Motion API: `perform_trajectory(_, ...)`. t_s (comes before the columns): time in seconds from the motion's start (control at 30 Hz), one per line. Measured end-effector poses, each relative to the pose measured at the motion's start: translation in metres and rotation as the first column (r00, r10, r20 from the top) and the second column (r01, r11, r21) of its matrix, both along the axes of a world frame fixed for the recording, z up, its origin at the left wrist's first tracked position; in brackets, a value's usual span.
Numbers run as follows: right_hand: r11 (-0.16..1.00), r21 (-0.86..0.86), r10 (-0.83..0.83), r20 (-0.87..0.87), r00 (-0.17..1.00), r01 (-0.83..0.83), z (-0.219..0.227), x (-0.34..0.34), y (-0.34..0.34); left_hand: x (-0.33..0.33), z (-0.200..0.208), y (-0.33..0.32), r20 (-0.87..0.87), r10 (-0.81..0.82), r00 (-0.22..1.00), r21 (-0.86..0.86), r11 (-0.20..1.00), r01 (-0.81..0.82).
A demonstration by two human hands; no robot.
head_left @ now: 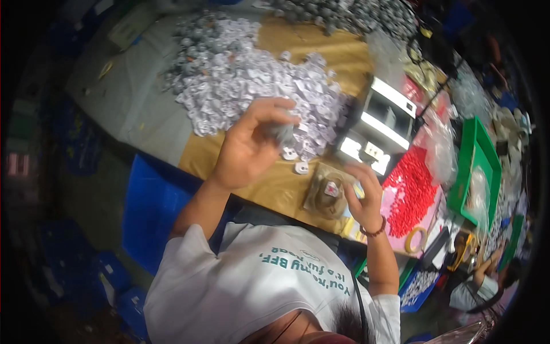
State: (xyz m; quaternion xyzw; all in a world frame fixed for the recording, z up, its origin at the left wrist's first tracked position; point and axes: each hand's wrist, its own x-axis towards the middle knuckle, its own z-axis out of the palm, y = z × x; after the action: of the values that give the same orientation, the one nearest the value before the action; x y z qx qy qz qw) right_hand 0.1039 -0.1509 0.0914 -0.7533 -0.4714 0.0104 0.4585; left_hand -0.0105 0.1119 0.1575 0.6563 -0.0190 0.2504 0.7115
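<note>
My left hand point(247, 148) is raised over the near edge of a heap of small white parts point(240, 83). Its fingers curl round a small grey part point(283, 135), blurred by motion. My right hand point(366, 198), with a beaded bracelet at the wrist, hovers beside a square brownish fixture block point(314, 200). Thumb and fingers there are bent but apart, and I make out nothing between them. On the block sits a white piece with a red mark point(331, 188). Just beyond the right fingers stands a white boxy machine point(382, 127) with bright lit faces.
Many grey parts point(349, 14) lie at the far edge of the table. To the right are a pile of red pieces point(409, 186), a tape roll point(416, 239) and a green tray point(456, 198). A blue bin point(140, 212) stands at left; another person point(478, 289) sits far right.
</note>
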Motion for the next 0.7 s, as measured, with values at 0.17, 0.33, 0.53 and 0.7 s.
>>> perform_trajectory(0.17, 0.992, 0.098, 0.082, -0.05, 0.995, -0.076, 0.035, 0.01, 0.03, 0.012, -0.003, -0.04, 0.091, -0.419, 0.904, -0.409, 0.811, 0.417)
perform_trajectory(0.33, 0.967, 0.092, 0.215, -0.795, 0.568, -0.238, 0.015, 0.009, 0.008, 0.016, -0.023, -0.061, -0.148, -0.305, 0.941, -0.333, 0.911, 0.244)
perform_trajectory(0.53, 0.998, -0.061, -0.057, -0.887, 0.457, 0.007, -0.024, 0.0, -0.031, -0.002, -0.077, -0.076, -0.297, -0.123, 0.947, 0.183, 0.966, 0.183)
perform_trajectory(0.7, 0.945, -0.325, -0.149, -0.365, 0.919, 0.024, -0.048, -0.015, -0.035, -0.018, -0.113, -0.094, -0.216, -0.174, 0.961, 0.63, 0.727, 0.273)
